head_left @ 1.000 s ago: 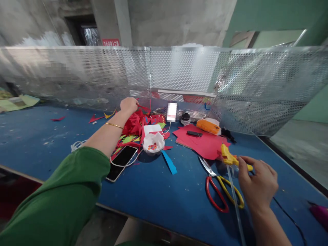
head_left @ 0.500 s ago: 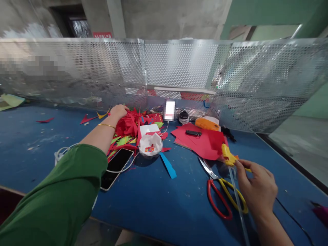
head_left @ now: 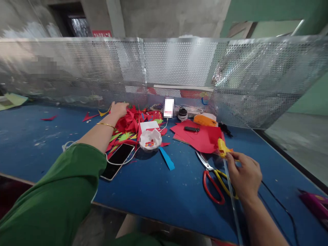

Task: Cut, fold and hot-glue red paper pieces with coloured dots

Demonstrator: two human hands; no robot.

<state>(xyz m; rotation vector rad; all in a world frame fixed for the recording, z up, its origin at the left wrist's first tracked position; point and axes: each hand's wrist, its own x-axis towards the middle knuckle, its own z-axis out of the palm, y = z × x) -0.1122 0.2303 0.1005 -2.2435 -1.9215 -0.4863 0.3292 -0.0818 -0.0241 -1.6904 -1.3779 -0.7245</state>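
Observation:
My right hand (head_left: 244,176) is closed around the handle of a yellow hot glue gun (head_left: 222,147); a long clear glue stick (head_left: 232,191) trails from it down toward the table's front edge. Below the gun, scissors (head_left: 213,186) with one red and one yellow handle lie opened on the table. At the far left of the paper heap, my left hand (head_left: 119,109) reaches in among red paper scraps (head_left: 129,120). One finger there is stretched out, while the others are mostly hidden; I make out nothing held.
On the blue table (head_left: 153,194) lie a phone (head_left: 118,161) with a white cable, a paper-lined bowl (head_left: 150,140), a blue paper strip (head_left: 166,159) and red sheets (head_left: 205,140) under a black cutter (head_left: 191,129). A perforated metal screen (head_left: 179,65) stands behind.
The glue gun and my right hand have shifted slightly left and up in view, as have the scissors. My left hand stays at the scraps, with a finger more stretched out.

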